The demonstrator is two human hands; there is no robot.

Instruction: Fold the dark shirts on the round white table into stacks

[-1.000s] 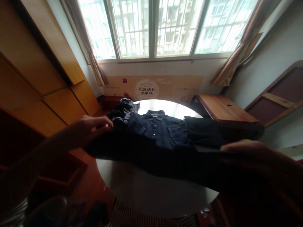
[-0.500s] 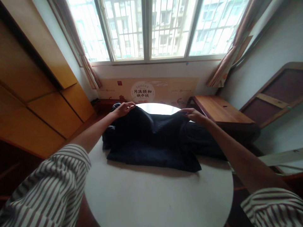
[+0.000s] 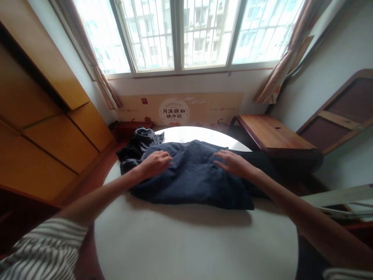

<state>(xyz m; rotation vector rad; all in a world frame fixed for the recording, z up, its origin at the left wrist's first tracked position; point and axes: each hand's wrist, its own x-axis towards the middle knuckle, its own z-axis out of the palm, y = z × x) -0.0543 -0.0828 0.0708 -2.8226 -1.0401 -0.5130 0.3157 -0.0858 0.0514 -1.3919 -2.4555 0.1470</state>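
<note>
A dark navy garment lies spread and wrinkled across the white round table; its exact kind I cannot make out. My left hand is over the garment's left part, palm down, fingers loosely bent and not pinching a fold. Over its right part, my right hand has its fingers apart and holds nothing. A bunched dark cloth sits at the left back, against the garment. At the right, a darker stretch of fabric extends under my right forearm to the table's edge.
Wooden cabinets stand to the left. Right of the table is a low wooden stand, with a framed board leaning on the wall. Beyond the table, a printed banner runs below the barred window.
The garment's far edge, earlier lifted by both hands, has come down and the fabric lies flatter. Both hands have let go and moved lower and nearer to me.
</note>
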